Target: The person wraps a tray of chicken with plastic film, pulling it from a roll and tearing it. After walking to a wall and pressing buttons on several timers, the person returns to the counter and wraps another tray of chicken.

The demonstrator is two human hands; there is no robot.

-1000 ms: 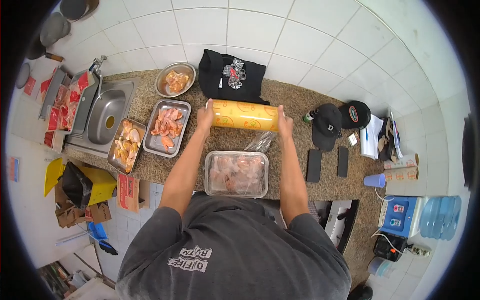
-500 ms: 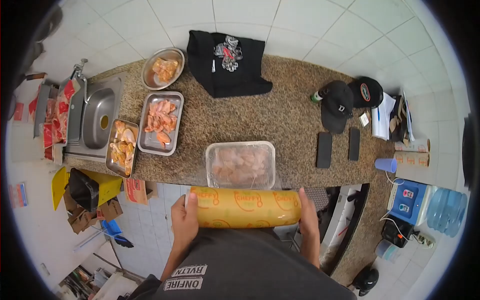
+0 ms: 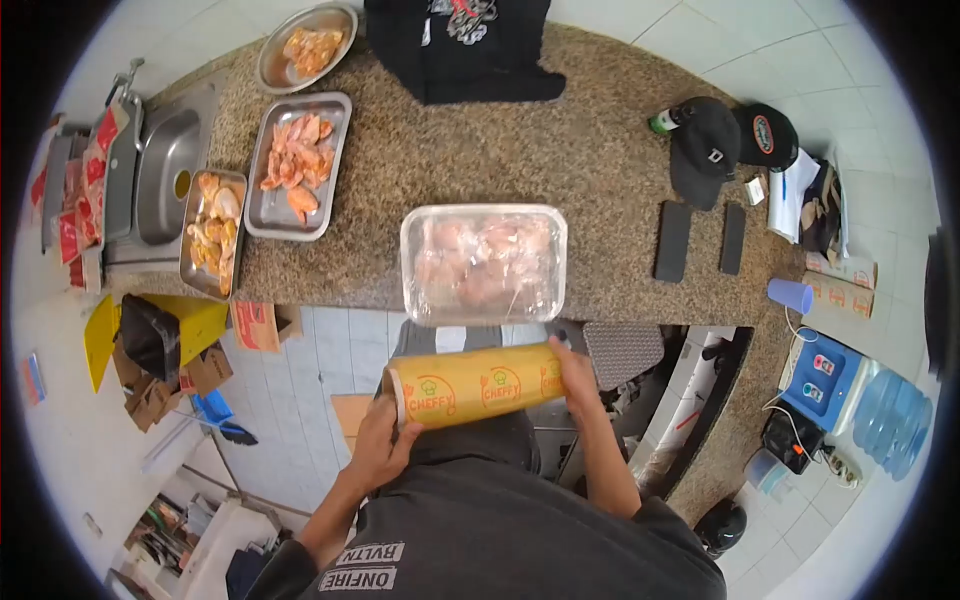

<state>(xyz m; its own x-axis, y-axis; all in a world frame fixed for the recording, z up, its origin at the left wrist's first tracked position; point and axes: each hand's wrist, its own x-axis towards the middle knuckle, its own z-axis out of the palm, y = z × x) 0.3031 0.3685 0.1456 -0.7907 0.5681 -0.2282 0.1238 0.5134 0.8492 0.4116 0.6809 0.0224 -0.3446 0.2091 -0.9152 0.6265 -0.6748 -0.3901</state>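
Note:
A large yellow roll of plastic film (image 3: pixel 480 385) with printed lettering is held in front of the body, below the counter's edge, tilted slightly up to the right. My left hand (image 3: pixel 383 440) is wrapped round its left end. At the right end, my right hand (image 3: pixel 577 375) grips it. Just beyond the roll, a metal tray of raw meat (image 3: pixel 484 262) sits at the counter's front edge, with clear shiny film over its top.
Left on the granite counter (image 3: pixel 610 190) are a tray of chicken pieces (image 3: pixel 297 165), a narrower tray (image 3: pixel 214 232), a round bowl (image 3: pixel 308 48) and a sink (image 3: pixel 175 170). Black cloth (image 3: pixel 460 55) lies behind; caps (image 3: pixel 705 150) and phones (image 3: pixel 673 242) are at right.
The roll has come away from the tray's edge toward the body and tilted, its right end now higher. Both hands moved with it. The view has shifted, showing the tray nearer.

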